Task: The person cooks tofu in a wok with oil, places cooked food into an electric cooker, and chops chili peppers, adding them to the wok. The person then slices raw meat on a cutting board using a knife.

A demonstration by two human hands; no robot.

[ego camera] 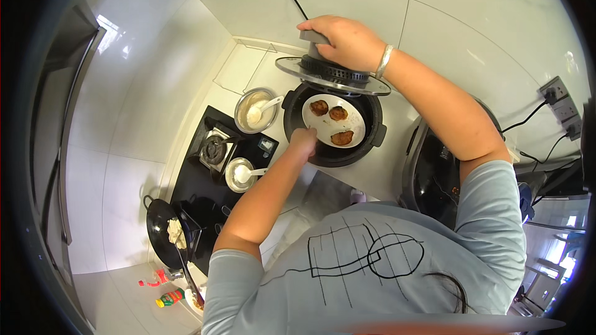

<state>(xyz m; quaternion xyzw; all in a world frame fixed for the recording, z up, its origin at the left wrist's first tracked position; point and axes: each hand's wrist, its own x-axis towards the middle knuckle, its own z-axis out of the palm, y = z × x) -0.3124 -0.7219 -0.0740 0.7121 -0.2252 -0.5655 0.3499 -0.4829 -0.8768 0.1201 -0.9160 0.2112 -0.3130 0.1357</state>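
My left hand [303, 143] grips the near-left rim of a white oval plate [326, 130]. On the plate lie three browned patties [342, 137]. The plate is over or in a round black cooking pot [335, 160] with side handles; how deep it sits I cannot tell. Above the pot's far side, my right hand [347, 42] holds the grey handle of a glass lid [379, 86] with a black vented unit in its middle. The lid is tilted, and a black cord runs behind it towards a wall socket. A silvery bracelet circles my right wrist.
Left of the pot stand a metal bowl [237, 114] with a white spoon and a black gas hob [186, 177] bearing a smaller bowl [242, 188]. A black wok [158, 237] holds pale food. Bottles [171, 298] stand lower left. A large black appliance [430, 172] is at right.
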